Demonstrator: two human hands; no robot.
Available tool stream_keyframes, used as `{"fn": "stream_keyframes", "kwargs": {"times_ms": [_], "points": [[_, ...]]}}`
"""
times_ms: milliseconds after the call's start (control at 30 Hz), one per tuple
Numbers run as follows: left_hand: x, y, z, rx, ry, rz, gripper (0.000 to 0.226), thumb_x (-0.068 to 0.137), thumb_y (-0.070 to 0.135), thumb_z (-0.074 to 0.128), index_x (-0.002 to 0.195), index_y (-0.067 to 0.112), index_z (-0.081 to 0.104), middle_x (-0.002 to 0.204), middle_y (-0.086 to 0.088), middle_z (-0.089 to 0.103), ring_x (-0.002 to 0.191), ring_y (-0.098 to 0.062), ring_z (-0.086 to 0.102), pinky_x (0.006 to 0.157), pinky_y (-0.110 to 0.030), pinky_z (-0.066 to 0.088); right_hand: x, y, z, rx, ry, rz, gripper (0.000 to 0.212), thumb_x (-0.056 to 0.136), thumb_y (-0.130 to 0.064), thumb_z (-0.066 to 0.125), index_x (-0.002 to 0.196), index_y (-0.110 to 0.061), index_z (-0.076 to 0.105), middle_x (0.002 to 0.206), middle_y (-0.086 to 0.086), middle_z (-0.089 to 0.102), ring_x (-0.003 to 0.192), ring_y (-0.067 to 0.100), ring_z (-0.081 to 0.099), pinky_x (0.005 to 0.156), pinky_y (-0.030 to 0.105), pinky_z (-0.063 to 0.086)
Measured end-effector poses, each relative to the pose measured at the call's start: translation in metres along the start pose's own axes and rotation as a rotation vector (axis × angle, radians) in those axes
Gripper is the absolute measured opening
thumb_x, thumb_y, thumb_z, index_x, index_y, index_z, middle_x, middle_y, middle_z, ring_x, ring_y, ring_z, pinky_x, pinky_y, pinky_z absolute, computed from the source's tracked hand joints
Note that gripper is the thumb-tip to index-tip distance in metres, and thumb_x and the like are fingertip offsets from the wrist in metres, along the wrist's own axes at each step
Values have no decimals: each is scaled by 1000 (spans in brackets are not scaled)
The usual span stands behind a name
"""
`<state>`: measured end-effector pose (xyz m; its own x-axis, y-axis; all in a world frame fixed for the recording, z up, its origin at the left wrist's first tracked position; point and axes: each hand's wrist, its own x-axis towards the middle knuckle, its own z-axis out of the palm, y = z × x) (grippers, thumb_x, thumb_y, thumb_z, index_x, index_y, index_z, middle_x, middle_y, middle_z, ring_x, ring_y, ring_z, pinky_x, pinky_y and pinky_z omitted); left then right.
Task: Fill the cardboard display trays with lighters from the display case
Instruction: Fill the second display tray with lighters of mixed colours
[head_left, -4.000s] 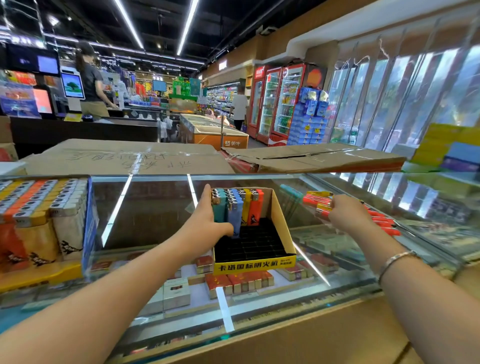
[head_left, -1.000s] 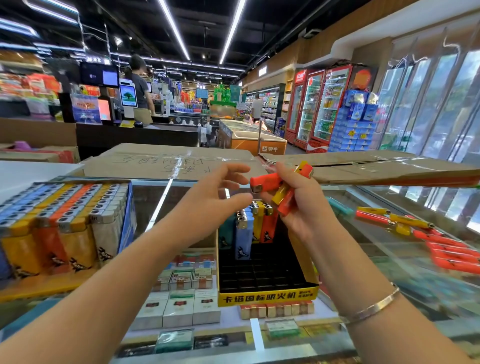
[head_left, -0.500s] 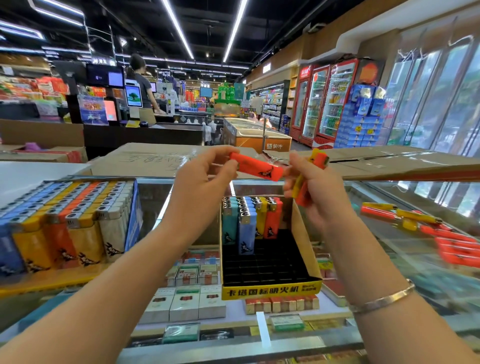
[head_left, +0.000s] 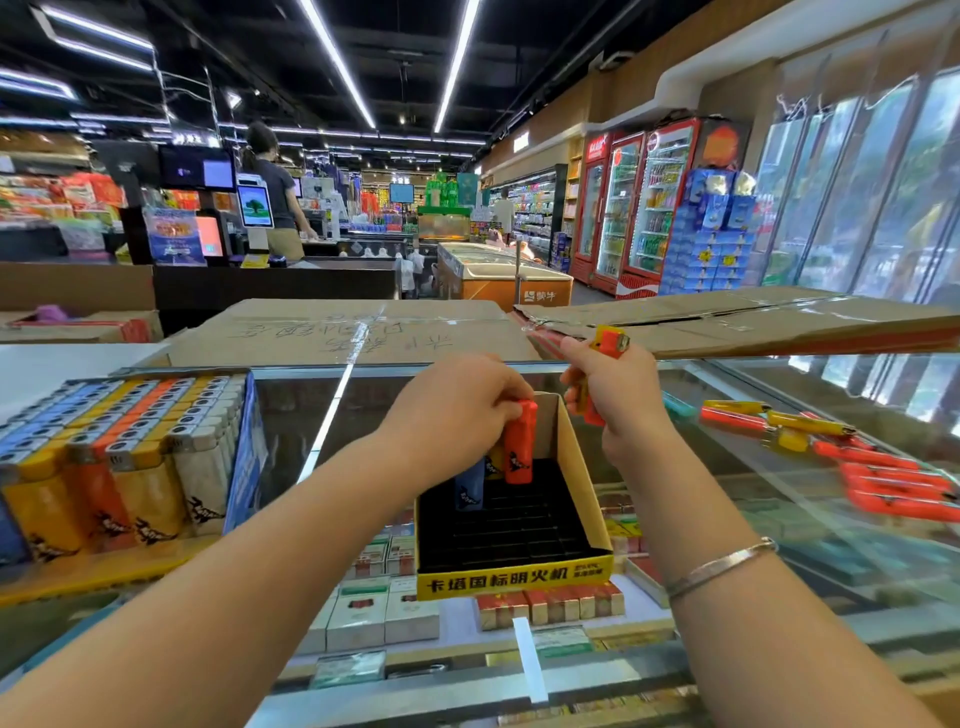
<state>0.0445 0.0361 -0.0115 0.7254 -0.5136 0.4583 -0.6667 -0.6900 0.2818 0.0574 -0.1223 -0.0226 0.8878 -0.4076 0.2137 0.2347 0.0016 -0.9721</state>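
Orange lighter (head_left: 520, 441) stands upright in the left hand (head_left: 457, 400), pinched at its top over the back row of the cardboard tray (head_left: 514, 584) on the glass desk (head_left: 322, 415). Right hand (head_left: 615, 395) grips a few more lighters (head_left: 609, 343) just beside the tray. Loose lighters (head_left: 862, 462) lie farther right; a full tray (head_left: 119, 457) sits left.

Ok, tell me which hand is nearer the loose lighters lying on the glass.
Right. The right hand holds a few lighters just left of the loose lighters; the left hand is farther left, over the yellow tray.
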Motion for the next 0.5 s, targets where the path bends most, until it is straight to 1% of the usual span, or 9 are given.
{"fn": "stream_keyframes", "kwargs": {"times_ms": [100, 167, 233, 300, 333, 400, 433, 500], "points": [[5, 7, 2, 88, -7, 5, 23, 91, 25, 55, 111, 25, 65, 100, 7, 62, 98, -14, 56, 85, -32, 46, -1, 0, 0, 14, -1, 13, 5, 88, -17, 61, 87, -11, 61, 64, 5, 55, 41, 8, 48, 38, 17, 41], [6, 11, 3, 169, 3, 29, 19, 90, 25, 55, 106, 24, 66, 103, 4, 64, 98, -16, 57, 86, -35, 47, -1, 0, -1, 18, 0, 22, 10, 88, -17, 61, 92, -8, 61, 65, 5, 55, 42, 8, 48, 38, 17, 42], [4, 12, 6, 244, 45, 69, 16, 91, 25, 54, 100, 24, 66, 100, 5, 62, 97, -16, 55, 79, -32, 46, 0, 0, -1, 31, 6, 26, 9, 88, -18, 62, 90, -9, 62, 64, 5, 55, 43, 9, 49, 39, 18, 43], [0, 11, 10, 269, 103, 90, 17, 92, 27, 51, 99, 26, 66, 100, 9, 59, 97, -13, 52, 70, -27, 39, 0, -1, -1, 53, 18, 24, 11, 88, -22, 63, 84, -12, 61, 63, 5, 57, 45, 9, 51, 41, 19, 45], [-2, 9, 11, 267, 122, 93, 18, 92, 30, 50, 99, 28, 66, 101, 11, 58, 98, -10, 50, 69, -25, 35, 0, -1, -1, 70, 29, 23, 14, 88, -25, 63, 82, -12, 61, 62, 4, 58, 46, 10, 53, 43, 20, 47], [-5, 5, 13, 248, 126, 96, 20, 93, 34, 49, 103, 31, 66, 104, 13, 57, 99, -8, 45, 70, -23, 33, -1, -3, -1, 127, 51, 36, 21, 86, -32, 65, 78, -12, 61, 60, 2, 59, 50, 11, 55, 48, 24, 50], [-7, 2, 12, 231, 116, 97, 21, 93, 34, 49, 106, 32, 66, 105, 14, 57, 101, -7, 44, 71, -23, 33, -1, -4, -1, 150, 57, 45, 24, 85, -35, 65, 77, -13, 61, 63, 1, 60, 55, 11, 56, 53, 26, 49], [-9, -2, 12, 191, 85, 109, 25, 92, 35, 50, 112, 33, 64, 108, 15, 56, 102, -6, 42, 75, -23, 35, -1, -7, -2, 146, 67, 61, 27, 85, -41, 64, 76, -16, 60, 71, -1, 59, 68, 13, 54, 62, 29, 41]]}}
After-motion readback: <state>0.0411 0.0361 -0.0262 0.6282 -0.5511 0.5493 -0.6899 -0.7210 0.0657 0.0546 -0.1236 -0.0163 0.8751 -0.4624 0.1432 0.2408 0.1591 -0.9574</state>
